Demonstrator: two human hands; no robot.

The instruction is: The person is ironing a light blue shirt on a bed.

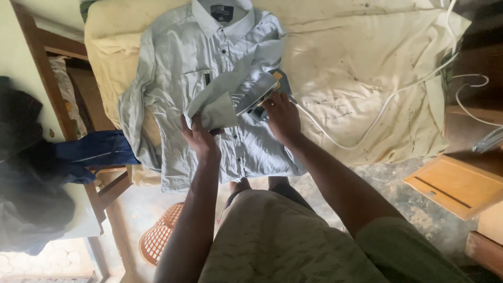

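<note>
Your left hand [201, 137] is pinching the pale blue shirt's [178, 68] cuff [217, 112], fingers closed, keeping it taut. Your right hand [282, 116] is gripping the iron [257, 91], tipped against that sleeve on the cloth-covered counter [356, 63].

We see just one label [222, 12], a small dark navy rectangle sewn inside the collar of the pale blue shirt [199, 68], at the shirt's top end and centred between the two collar points. It carries pale print too small for us to tell. A smaller light tab sits directly under it, touching its lower edge. We find no packages, signs or screens around the shirt.
</note>
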